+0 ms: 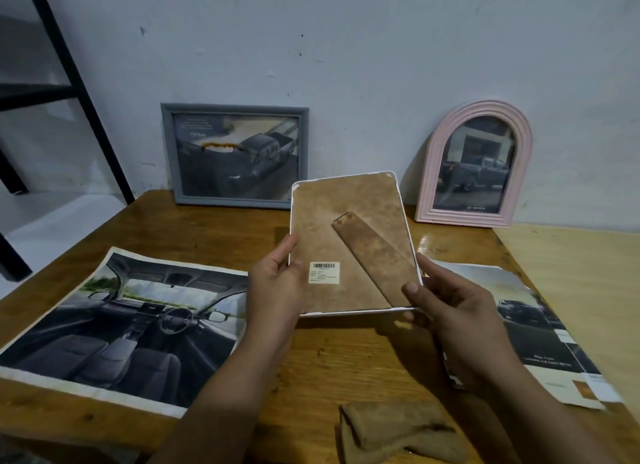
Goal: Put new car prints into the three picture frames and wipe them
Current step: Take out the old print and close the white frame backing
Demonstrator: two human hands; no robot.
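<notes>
Setting: pale scuffed wall point(346, 47) behind a brown wooden table point(329, 352); black metal shelving point(69, 82) at far left.
Table edges: left corner drops to a light floor; far edge meets the wall; lighter plywood board point(581, 290) butts against the right side.
Open room: bare wood between the two prints and below the raised frame; narrower strip between the raised frame and the frames at the wall.
Held item: white-edged picture frame point(346, 228), back toward the camera, brown backing board with a diagonal stand strut point(377, 255), lifted and tilted above the table middle.
Left hand point(277, 283): clamped on the frame's left edge, thumb on the backing, fingers hidden behind.
Right hand point(450, 307): pinching the lower right corner, thumb on the strut's end, fingers underneath.
At the wall: grey rectangular frame point(235, 155) and pink arched frame point(474, 165), both leaning upright, well apart, each showing a pickup truck.
Flat on table: large car-interior print point(114, 325) at left; second car print point(554, 332) at right, partly under the right forearm.
Near edge: tan folded cloth point(391, 432), just below the forearms.
Writing: "TOYOTA" low in the pink frame's print; barcode sticker point(324, 272) on the backing, text too small to read; captions on the right print blurred.
</notes>
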